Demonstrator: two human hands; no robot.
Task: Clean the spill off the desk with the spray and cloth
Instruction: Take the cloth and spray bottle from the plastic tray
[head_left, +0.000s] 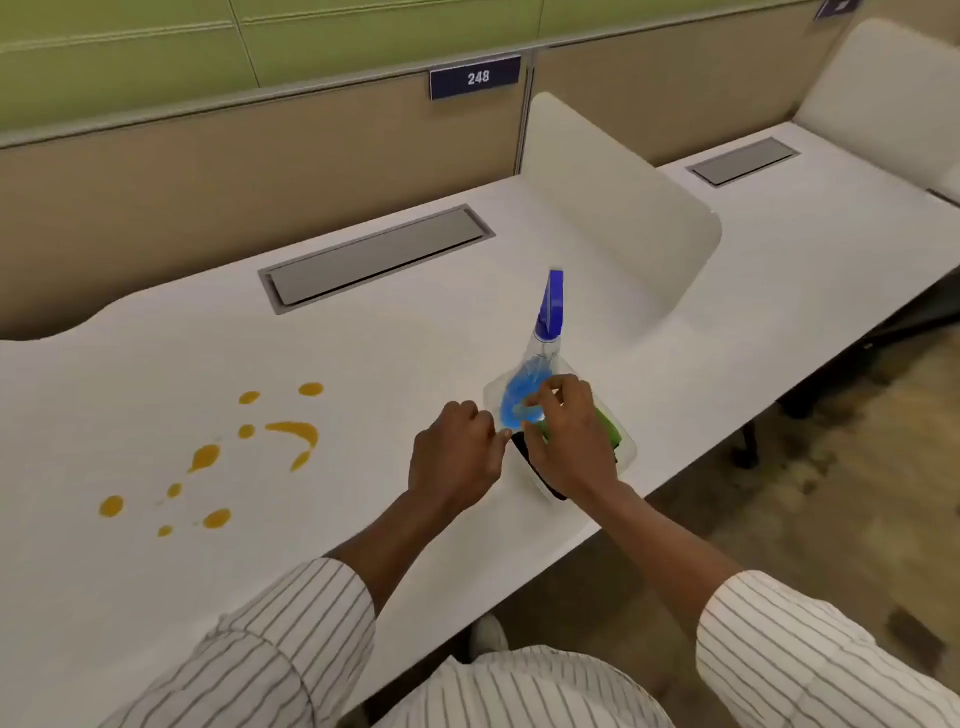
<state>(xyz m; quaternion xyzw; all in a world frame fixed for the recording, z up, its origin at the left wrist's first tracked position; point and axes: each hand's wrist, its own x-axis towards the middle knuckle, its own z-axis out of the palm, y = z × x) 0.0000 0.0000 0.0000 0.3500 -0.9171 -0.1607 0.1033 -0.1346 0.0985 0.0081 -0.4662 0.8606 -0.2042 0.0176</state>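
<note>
Orange spill drops (291, 434) lie scattered over the left part of the white desk (363, 343). A clear spray bottle with blue liquid and a blue trigger head (548, 322) stands in a clear plastic bin (626, 449) near the desk's front edge. A green cloth (608, 428) and something dark lie in the bin, mostly hidden. My right hand (569, 431) reaches into the bin, fingers curled over the bottle's base and the cloth. My left hand (457, 452) rests against the bin's left rim, fingers curled.
A grey cable hatch (374, 257) is set into the desk at the back. A white divider panel (618, 208) stands right of the bin, with a second desk beyond it. A beige partition with a sign reading 248 (475, 78) runs behind. Floor lies to the right.
</note>
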